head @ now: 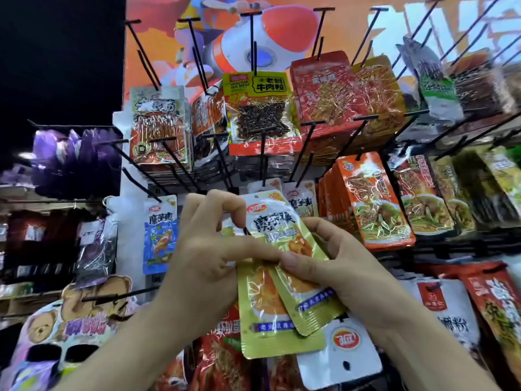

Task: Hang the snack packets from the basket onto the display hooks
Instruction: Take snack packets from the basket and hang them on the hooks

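Observation:
Two gold snack packets [284, 280] with white tops overlap in front of the display wall at centre. My left hand [205, 249] pinches their upper left edge between thumb and curled fingers. From the right, my right hand [335, 261] grips them, thumb across the front. Black display hooks [263, 162] jut out just above the packets, and white packets of the same brand hang behind them. The basket is out of view.
Rows of hooks carry red, orange, yellow and blue snack packets [160, 232] on all sides. An empty hook [118, 296] sticks out at lower left over a bear-print card. A white packet [338, 351] hangs below my hands. Dark shelves lie at far left.

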`<action>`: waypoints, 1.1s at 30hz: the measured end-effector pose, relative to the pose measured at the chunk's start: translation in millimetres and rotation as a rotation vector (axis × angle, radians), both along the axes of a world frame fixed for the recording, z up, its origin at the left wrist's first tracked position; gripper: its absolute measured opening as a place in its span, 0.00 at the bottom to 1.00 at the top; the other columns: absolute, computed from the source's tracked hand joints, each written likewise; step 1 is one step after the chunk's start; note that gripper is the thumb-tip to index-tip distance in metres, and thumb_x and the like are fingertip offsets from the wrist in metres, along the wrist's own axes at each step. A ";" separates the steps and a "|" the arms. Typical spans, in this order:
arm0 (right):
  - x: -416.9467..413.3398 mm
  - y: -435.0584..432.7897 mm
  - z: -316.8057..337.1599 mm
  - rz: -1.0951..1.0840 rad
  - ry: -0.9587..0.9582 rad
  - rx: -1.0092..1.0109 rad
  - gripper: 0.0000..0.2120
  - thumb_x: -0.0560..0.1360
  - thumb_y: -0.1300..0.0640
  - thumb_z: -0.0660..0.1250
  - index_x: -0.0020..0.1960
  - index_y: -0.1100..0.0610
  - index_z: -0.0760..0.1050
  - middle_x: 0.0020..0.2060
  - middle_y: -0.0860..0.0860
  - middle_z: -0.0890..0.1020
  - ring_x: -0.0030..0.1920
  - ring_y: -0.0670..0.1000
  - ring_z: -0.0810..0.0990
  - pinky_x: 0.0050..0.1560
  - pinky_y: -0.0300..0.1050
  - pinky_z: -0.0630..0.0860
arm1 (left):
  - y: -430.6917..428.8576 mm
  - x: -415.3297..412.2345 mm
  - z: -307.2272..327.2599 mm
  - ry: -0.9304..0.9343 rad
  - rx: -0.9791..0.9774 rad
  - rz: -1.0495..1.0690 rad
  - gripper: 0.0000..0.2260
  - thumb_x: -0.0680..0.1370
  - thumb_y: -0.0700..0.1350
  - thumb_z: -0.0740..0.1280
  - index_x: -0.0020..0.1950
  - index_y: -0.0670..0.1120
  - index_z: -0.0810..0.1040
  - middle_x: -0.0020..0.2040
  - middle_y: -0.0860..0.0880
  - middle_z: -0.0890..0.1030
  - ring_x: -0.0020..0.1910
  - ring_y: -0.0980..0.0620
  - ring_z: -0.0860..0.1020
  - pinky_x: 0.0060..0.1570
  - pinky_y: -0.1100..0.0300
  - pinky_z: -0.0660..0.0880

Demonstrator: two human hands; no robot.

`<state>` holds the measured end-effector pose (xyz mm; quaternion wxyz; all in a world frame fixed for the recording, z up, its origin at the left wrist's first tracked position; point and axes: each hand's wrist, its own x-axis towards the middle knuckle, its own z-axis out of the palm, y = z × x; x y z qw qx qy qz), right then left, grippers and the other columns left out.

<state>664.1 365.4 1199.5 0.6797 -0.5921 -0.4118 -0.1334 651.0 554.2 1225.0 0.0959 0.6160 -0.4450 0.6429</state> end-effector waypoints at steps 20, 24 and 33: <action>-9.3 13.6 -31.4 -0.239 -0.243 -0.024 0.16 0.65 0.43 0.78 0.49 0.37 0.76 0.49 0.39 0.82 0.48 0.42 0.83 0.47 0.37 0.79 | -20.3 7.5 -17.1 0.675 -0.633 -0.468 0.09 0.69 0.38 0.74 0.42 0.51 0.79 0.36 0.55 0.84 0.33 0.59 0.80 0.34 0.66 0.77; -12.9 16.4 -37.5 -0.231 -0.300 -0.012 0.28 0.58 0.29 0.73 0.56 0.34 0.73 0.56 0.26 0.75 0.55 0.30 0.75 0.50 0.26 0.73 | -31.5 17.1 -24.9 0.648 -0.822 -0.597 0.14 0.74 0.35 0.70 0.40 0.55 0.79 0.36 0.55 0.83 0.35 0.59 0.80 0.36 0.64 0.76; -3.9 0.0 -49.1 -0.370 -0.341 -0.109 0.44 0.46 0.38 0.82 0.60 0.25 0.69 0.57 0.27 0.74 0.58 0.31 0.75 0.54 0.27 0.73 | -59.4 17.5 -14.3 1.071 -0.922 -0.925 0.06 0.79 0.38 0.65 0.50 0.43 0.81 0.43 0.43 0.85 0.40 0.47 0.83 0.41 0.54 0.81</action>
